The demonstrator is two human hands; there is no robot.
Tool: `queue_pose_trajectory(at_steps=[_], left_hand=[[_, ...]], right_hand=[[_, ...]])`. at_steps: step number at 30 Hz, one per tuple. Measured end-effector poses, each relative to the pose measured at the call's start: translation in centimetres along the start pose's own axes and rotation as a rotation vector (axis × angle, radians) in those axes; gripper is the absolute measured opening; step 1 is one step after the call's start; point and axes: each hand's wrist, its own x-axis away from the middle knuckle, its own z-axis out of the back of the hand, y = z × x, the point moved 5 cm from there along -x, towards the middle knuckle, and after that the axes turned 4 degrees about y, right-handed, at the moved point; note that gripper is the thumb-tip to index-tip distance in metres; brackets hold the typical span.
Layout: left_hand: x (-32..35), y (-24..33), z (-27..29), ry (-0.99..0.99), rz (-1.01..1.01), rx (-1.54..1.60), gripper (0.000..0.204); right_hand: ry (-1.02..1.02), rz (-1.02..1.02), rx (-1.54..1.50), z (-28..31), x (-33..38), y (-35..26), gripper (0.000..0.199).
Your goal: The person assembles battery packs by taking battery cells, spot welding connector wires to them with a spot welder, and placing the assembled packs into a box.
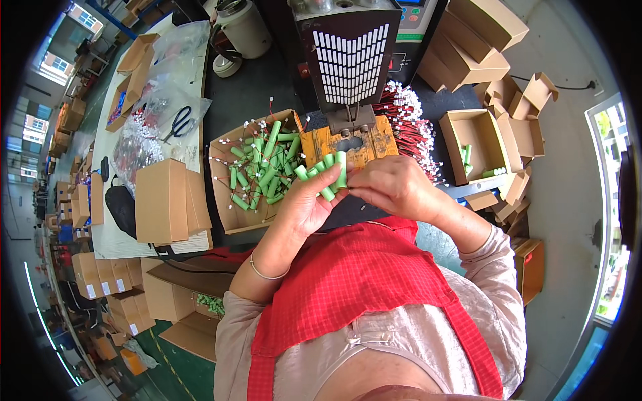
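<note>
Several green cylindrical battery cells (326, 164) are bunched in my left hand (311, 204), whose fingers are closed around them. One cell (342, 171) stands upright at the right of the bunch. Against its lower end my right hand (394, 186) is closed in a pinch; whatever lies between its fingertips is hidden. Just beyond both hands is a worn yellow block (376, 139) with a dark hollow, under the head of a black bench machine (307, 63). Left of my hands, a cardboard box (227, 217) holds many green cells with red wires and white connectors.
A heap of red wire leads (418, 137) with white plugs lies right of the machine. Further right, an open carton (471, 119) holds a few cells. Black scissors (178, 124) rest on plastic bags at left, near a closed carton (160, 204) and a kettle (244, 30).
</note>
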Motion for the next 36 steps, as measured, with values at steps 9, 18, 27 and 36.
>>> queue_pose_trajectory(at_steps=[9, 18, 27, 36], left_hand=[[-0.1, 1.5, 0.1, -0.026, -0.056, -0.102, 0.031], [-0.7, 2.8, -1.0, -0.148, -0.180, -0.368, 0.031], [-2.0, 4.2, -2.8, 0.028, -1.124, -1.266, 0.019], [-2.7, 4.4, -3.0, 0.055, -1.102, -1.342, 0.016]], right_hand=[[0.017, -0.078, -0.098, 2.2, 2.0, 0.9, 0.015], [0.301, -0.043, 0.337, 1.0, 2.0, 3.3, 0.020], [0.393, -0.206, 0.074, -0.1, 1.1, 5.2, 0.017], [0.305, -0.184, 0.129, -0.4, 0.6, 5.5, 0.018]])
